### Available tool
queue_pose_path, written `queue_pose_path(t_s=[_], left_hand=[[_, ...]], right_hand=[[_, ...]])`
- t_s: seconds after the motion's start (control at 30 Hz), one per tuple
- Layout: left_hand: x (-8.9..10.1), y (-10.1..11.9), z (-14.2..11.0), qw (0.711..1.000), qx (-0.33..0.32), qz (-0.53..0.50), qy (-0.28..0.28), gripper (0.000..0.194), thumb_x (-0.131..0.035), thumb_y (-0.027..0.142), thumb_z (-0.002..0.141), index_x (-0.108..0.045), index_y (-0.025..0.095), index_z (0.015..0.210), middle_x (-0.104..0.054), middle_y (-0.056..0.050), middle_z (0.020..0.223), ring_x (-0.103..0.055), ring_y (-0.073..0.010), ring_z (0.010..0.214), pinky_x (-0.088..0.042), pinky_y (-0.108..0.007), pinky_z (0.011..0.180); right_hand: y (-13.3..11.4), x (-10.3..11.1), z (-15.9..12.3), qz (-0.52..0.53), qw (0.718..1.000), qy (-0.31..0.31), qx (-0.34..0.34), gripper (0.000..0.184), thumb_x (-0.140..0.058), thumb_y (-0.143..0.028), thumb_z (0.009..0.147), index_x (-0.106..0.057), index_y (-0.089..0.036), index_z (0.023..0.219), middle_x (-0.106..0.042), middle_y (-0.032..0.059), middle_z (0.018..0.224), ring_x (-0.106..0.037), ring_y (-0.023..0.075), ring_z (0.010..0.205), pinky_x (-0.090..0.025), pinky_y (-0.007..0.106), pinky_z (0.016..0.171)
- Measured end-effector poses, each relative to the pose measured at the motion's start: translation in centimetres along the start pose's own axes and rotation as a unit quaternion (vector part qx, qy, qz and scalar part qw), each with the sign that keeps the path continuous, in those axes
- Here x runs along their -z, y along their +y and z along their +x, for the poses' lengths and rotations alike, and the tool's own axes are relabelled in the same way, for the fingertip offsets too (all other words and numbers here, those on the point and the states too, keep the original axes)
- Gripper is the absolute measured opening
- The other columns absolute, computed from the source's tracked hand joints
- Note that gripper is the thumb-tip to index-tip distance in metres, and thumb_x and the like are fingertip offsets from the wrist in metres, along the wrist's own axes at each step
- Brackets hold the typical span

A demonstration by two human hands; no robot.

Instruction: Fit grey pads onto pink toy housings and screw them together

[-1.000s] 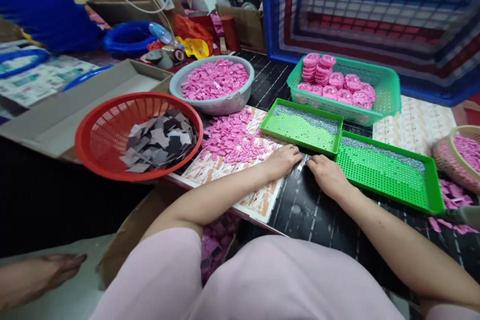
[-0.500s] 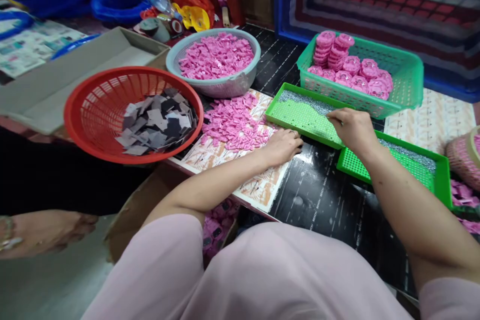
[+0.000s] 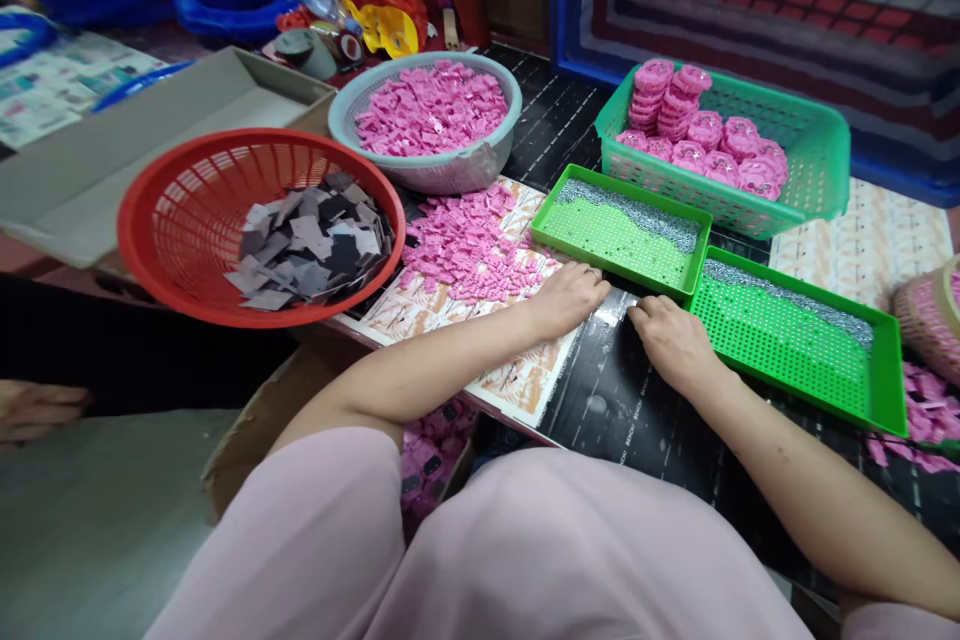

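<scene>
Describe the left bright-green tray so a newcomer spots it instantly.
Find the big blue crate, back right, then the green basket before it. Just nearer the camera lies the left tray, shallow and bright green; unlike the same-coloured right tray, it neighbours the loose pink heap.

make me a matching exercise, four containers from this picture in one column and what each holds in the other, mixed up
1. red basket
2. grey bowl
3. teal basket
4. right green tray

A. round pink parts, some stacked
B. silvery bits along the far side
C. grey and black pieces
D. heaped small pink pieces

Pairs: 1-C, 2-D, 3-A, 4-B
</scene>
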State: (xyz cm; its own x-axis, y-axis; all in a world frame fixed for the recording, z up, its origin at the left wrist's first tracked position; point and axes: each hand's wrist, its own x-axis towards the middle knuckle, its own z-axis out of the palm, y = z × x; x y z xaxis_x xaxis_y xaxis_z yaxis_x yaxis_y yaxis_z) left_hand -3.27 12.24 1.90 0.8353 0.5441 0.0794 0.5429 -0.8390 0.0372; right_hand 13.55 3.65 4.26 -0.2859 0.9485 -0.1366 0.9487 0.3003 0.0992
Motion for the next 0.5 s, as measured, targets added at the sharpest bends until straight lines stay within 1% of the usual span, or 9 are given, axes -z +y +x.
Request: queue_pose_path(t_s=[0.13,0.27,0.33,0.4,0.5], left_hand=[[0.3,0.4,-0.4,1.000,-0.013,0.013,0.004,0.021,-0.044,0.011,0.094,-0.065,0.011,0.093,-0.066,-0.012,0.092,-0.060,-0.0247,0.092,-0.041,-0.035,0.075],[0.1,0.3,-0.3,1.000,-0.017,0.003,0.005,0.022,-0.044,0.010,0.094,-0.065,0.011,0.092,-0.067,-0.013,0.091,-0.060,-0.0253,0.092,-0.043,-0.036,0.077],[0.0,-0.1,-0.3,1.000,-0.015,-0.013,0.007,0.020,-0.046,0.009,0.093,-0.066,0.011,0.091,-0.067,-0.013,0.090,-0.061,-0.0239,0.091,-0.044,-0.035,0.078],[0.0,-0.7,-0.4,0.999,-0.011,-0.035,0.011,0.017,-0.050,0.008,0.091,-0.066,0.013,0.091,-0.068,-0.010,0.089,-0.062,-0.0210,0.089,-0.045,-0.033,0.079],[0.8,-2.1,0.0,0.997,0.001,-0.072,0.026,0.015,-0.053,0.012,0.091,-0.066,0.016,0.095,-0.070,-0.005,0.090,-0.064,-0.0168,0.087,-0.047,-0.028,0.079]], right_hand=[[-0.1,1.0,0.6,-0.017,0.999,-0.033,0.007,0.025,-0.043,-0.007,0.089,-0.067,-0.013,0.093,-0.066,0.0130,0.095,-0.061,0.0228,0.090,-0.041,0.029,0.061],[0.2,1.4,1.3,-0.013,0.999,-0.044,0.014,0.024,-0.045,-0.007,0.088,-0.068,-0.013,0.090,-0.067,0.0129,0.088,-0.063,0.0233,0.086,-0.042,0.029,0.063],[0.4,1.1,1.3,-0.005,0.999,-0.038,0.014,0.023,-0.046,-0.007,0.087,-0.068,-0.013,0.090,-0.067,0.0129,0.086,-0.064,0.0235,0.085,-0.043,0.030,0.062],[0.7,0.8,1.1,0.007,1.000,-0.025,0.014,0.023,-0.047,-0.008,0.087,-0.069,-0.013,0.091,-0.068,0.0119,0.086,-0.065,0.0225,0.083,-0.043,0.029,0.061],[1.7,0.9,0.7,0.034,0.999,0.006,0.017,0.022,-0.048,-0.016,0.090,-0.070,-0.017,0.095,-0.070,0.0088,0.091,-0.066,0.0187,0.082,-0.045,0.026,0.064]])
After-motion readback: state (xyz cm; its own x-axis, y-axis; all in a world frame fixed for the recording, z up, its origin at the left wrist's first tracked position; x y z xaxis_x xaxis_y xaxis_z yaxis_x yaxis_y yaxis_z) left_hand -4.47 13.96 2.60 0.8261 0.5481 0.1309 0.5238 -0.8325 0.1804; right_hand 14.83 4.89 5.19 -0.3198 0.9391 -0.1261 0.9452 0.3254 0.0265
